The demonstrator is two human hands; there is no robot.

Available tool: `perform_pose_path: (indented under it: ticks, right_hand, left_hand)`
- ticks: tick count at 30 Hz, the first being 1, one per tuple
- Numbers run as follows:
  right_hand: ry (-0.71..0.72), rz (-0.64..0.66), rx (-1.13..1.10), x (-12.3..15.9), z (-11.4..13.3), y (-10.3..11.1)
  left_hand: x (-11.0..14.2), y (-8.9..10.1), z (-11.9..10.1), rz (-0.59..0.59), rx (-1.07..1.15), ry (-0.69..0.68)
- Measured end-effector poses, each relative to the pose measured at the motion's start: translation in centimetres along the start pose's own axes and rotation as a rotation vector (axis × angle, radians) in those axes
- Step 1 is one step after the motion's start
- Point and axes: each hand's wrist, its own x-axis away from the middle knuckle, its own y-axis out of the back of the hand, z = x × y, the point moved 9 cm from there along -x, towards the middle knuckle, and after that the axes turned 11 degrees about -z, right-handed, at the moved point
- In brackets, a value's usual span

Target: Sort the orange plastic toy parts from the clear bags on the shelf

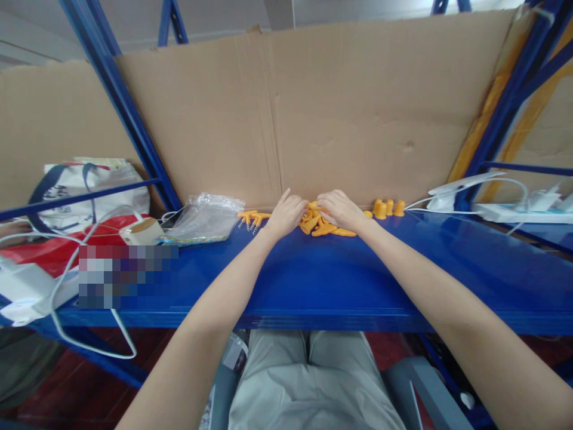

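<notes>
A pile of orange plastic pieces (323, 228) lies on the blue tabletop near the cardboard, some long and thin, others rounded and hollow. My left hand (289, 214) is at the pile's left edge, its fingers bent together at the pieces; what they hold is hidden. From the right, my right hand (341, 209) reaches over the pile with curled fingers closed at an orange plastic piece (313, 205). Left of my left hand lie orange branching pieces with small metal coils or chains (253, 216). Several orange thimble-like cups (389, 208) stand beyond my right wrist.
A tall cardboard sheet (358, 107) backs the blue table (322, 286). Clear plastic bags (206, 218) lie to the left, near a white tote bag (98, 191), red material and white cables. Blue posts flank the workspace. At right sits a white power strip (514, 212).
</notes>
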Motion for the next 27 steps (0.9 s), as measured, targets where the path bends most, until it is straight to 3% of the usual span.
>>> perform_pose_path:
  ticks: [11,17,27]
  right_hand:
    - [-0.069,0.124,0.167,-0.3,0.4,-1.0]
    - [-0.087,0.216,0.264,-0.5,0.6,-1.9]
    - [-0.096,0.192,0.237,-0.7,0.5,-1.6]
  left_hand:
    - [0.2,-0.7,-0.3,-0.001,-0.004,-0.074]
    - [0.3,-0.9,-0.4,0.065,-0.006,-0.05]
    - [-0.1,-0.9,-0.9,0.112,0.03,-0.032]
